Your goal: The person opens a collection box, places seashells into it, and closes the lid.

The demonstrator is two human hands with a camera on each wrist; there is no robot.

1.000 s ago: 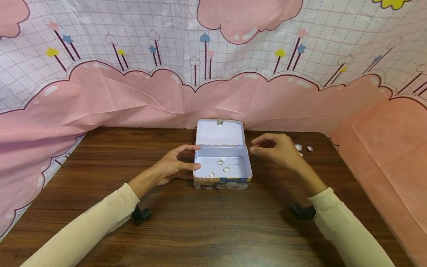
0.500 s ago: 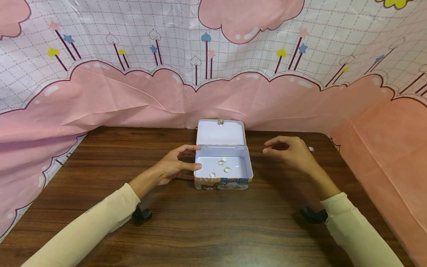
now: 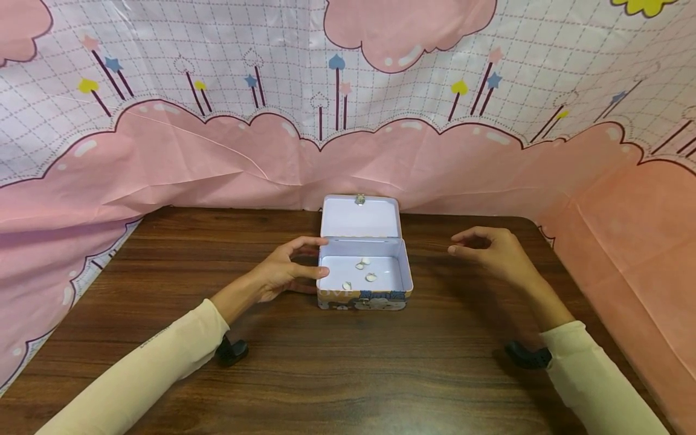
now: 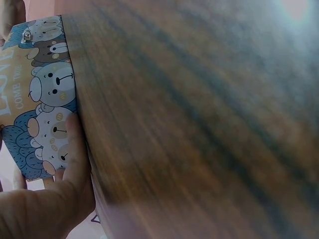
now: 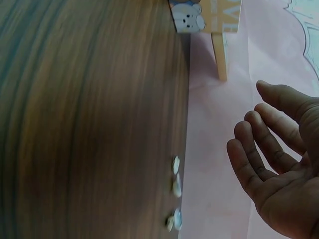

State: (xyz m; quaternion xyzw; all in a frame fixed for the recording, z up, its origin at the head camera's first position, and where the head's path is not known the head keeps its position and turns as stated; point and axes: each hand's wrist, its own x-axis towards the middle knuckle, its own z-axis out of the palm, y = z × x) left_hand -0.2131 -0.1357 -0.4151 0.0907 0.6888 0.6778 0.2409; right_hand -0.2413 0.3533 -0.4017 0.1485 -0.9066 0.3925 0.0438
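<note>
A small tin box with bear pictures stands on the table, its lid tipped back. Inside lie several pale seashells. My left hand holds the box by its left side, thumb and a finger on the rim. In the left wrist view that hand reaches round the printed tin. My right hand hovers right of the box, fingers loosely bent. In the right wrist view nothing shows between its fingers. More seashells lie on the table near its edge there; in the head view my right hand hides them.
The brown wooden table reaches back to a pink patterned cloth, which also hangs along the right side. Dark wrist devices sit under both forearms.
My right hand has drawn away from the box's right side, moving right, and now covers the shells on the table there. The left hand and the box have stayed in place.
</note>
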